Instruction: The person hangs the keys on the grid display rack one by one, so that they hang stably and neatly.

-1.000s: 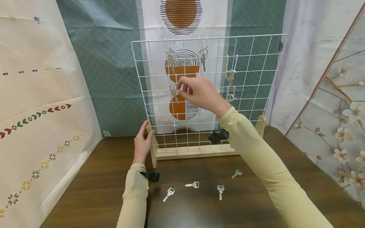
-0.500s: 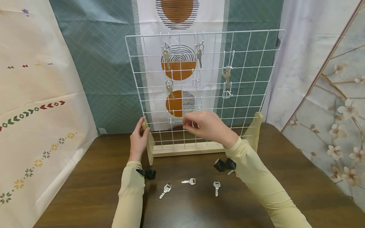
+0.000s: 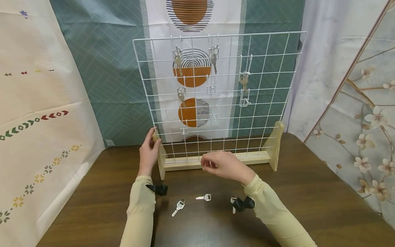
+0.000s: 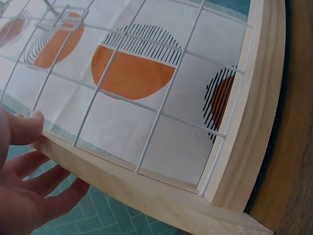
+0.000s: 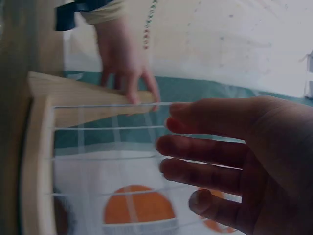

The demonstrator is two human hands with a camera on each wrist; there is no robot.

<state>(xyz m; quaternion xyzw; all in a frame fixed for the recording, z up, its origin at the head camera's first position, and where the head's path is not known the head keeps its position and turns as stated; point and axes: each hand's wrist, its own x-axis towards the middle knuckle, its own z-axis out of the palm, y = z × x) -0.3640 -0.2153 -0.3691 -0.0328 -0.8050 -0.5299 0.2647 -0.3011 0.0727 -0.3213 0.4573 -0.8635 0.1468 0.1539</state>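
A white wire grid rack (image 3: 262, 73) stands upright in a pale wooden base. My left hand (image 3: 148, 155) holds the wooden side post (image 4: 112, 188) at its left, with the thumb on one face and the fingers on the other. My right hand (image 3: 225, 166) is in front of the base, fingers loosely bent with nothing between them. Keys on rings hang from hooks: one at upper left (image 3: 178, 62), one beside it (image 3: 214, 61), one at right (image 3: 243, 81) and one lower left (image 3: 181, 95).
On the brown table (image 3: 102, 209) lie a left key (image 3: 179, 207), a middle key (image 3: 205, 197) and a right key (image 3: 233, 208) partly covered by the right wrist camera. Bare hooks hang lower on the grid, such as one hook (image 3: 244, 102). Patterned cloths (image 3: 102, 68) surround the table.
My right hand has come down from the lower left hanging key to just above the table, in front of the base. The left hand keeps its hold on the post. The head view has shifted slightly.
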